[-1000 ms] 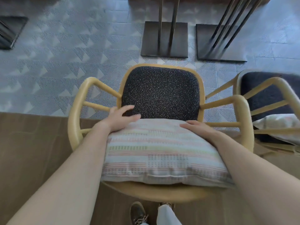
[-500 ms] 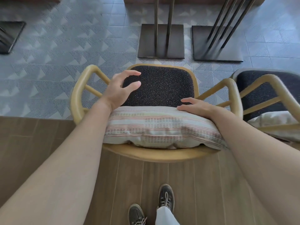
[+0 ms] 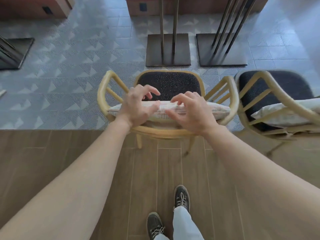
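A striped pale cushion (image 3: 217, 108) stands against the back of a yellow wooden armchair (image 3: 103, 94) with a dark speckled seat (image 3: 169, 82). My left hand (image 3: 136, 106) hovers in front of the cushion's left part, fingers loosely curled, holding nothing. My right hand (image 3: 190, 110) hovers beside it over the cushion's middle, fingers also loosely curled and empty. Both hands hide most of the cushion's centre. Neither hand touches the cushion as far as I can tell.
A second matching armchair (image 3: 256, 87) with a pale cushion (image 3: 287, 113) stands at the right. Two dark square table bases (image 3: 168, 49) (image 3: 223, 49) stand beyond the chairs on patterned tile. Another base (image 3: 13, 52) is far left. My shoes (image 3: 181, 198) are on the wood floor.
Both hands have lifted off the cushion and drawn back towards each other. The view has pulled away, so the chair looks farther off.
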Demonstrator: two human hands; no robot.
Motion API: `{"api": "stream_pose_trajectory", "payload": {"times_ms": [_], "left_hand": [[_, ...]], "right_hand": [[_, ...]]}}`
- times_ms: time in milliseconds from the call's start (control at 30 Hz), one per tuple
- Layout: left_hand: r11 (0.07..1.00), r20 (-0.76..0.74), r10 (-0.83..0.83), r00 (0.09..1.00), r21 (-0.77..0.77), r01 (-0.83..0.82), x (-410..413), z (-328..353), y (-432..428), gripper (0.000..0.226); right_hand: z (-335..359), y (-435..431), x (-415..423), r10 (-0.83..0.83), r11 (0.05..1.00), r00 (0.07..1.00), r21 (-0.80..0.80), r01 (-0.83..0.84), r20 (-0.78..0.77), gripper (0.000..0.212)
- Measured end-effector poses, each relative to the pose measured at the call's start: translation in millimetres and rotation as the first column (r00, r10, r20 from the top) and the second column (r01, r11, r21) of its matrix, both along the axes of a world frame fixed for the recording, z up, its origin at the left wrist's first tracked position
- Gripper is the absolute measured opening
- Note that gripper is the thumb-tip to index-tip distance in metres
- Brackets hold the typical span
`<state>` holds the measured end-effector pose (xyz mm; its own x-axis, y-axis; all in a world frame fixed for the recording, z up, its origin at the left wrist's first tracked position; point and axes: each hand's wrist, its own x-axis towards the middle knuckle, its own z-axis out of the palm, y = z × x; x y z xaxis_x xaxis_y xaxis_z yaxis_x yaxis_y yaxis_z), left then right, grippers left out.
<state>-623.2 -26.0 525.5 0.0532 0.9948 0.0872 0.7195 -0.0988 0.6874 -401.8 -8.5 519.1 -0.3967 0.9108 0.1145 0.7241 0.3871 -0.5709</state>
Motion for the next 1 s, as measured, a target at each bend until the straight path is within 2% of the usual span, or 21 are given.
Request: {"api": "stream_pose_trajectory", "payload": {"times_ms": [33, 100, 233, 367, 433, 567, 667, 733, 800, 933, 1000], "left_hand": [[1.0, -0.049, -0.027, 0.998, -0.011, 0.027, 0.4, 1.9, -10.7, 0.04], [0.995, -0.144, -0.092, 0.985, -0.046, 0.086, 1.0, 4.8, -29.7, 0.047], [0.979, -0.318, -0.204, 0.926, -0.071, 0.191, 3.7, 6.8, -48.9, 0.063], [0.95, -0.468, -0.311, 0.827, -0.176, 0.257, 10.1, -5.0, -57.8, 0.057], [0.947, -0.535, -0.319, 0.782, -0.223, 0.233, 13.4, -15.0, -58.4, 0.053], [0.921, -0.68, -0.37, 0.633, -0.359, 0.152, 21.0, -26.6, -35.7, 0.031], [0.783, -0.563, -0.579, 0.589, -0.585, 0.21, 19.9, -24.0, -8.9, 0.031], [0.712, -0.464, -0.633, 0.619, -0.664, 0.231, 16.4, -21.1, 0.0, 0.034], [0.734, -0.485, -0.607, 0.629, -0.645, 0.211, 14.3, -23.2, 0.0, 0.034], [0.8, -0.632, -0.582, 0.511, -0.558, 0.222, 15.6, -27.7, 3.1, 0.031], [0.834, -0.678, -0.543, 0.496, -0.503, 0.226, 14.8, -19.0, 24.3, 0.027]], "right_hand": [[-0.9, -11.9, 1.1, 0.015, 0.999, 1.0, 0.032, -0.016, 0.024, 0.042], [-2.0, -34.1, 3.2, 0.039, 0.999, 0.995, -0.007, -0.038, 0.096, 0.047], [-7.1, -50.0, 5.4, 0.052, 0.996, 0.917, -0.091, -0.017, 0.395, 0.066], [-12.1, -45.7, 10.2, 0.15, 0.985, 0.793, -0.154, -0.072, 0.59, 0.051], [-13.0, -39.0, 9.3, 0.21, 0.975, 0.759, -0.185, -0.119, 0.616, 0.048], [-9.2, -20.0, 3.8, 0.382, 0.921, 0.689, -0.314, -0.229, 0.617, 0.037], [-11.0, -8.4, -2.3, 0.455, 0.882, 0.679, -0.394, -0.257, 0.577, 0.03], [-12.9, -0.6, -10.2, 0.483, 0.855, 0.682, -0.464, -0.233, 0.549, 0.034], [-16.4, 4.2, -16.1, 0.497, 0.838, 0.685, -0.499, -0.22, 0.533, 0.04], [-20.2, 11.0, -12.6, 0.467, 0.876, 0.692, -0.395, -0.277, 0.551, 0.031], [-13.7, 31.6, -10.8, 0.46, 0.886, 0.697, -0.34, -0.315, 0.55, 0.026]]}}
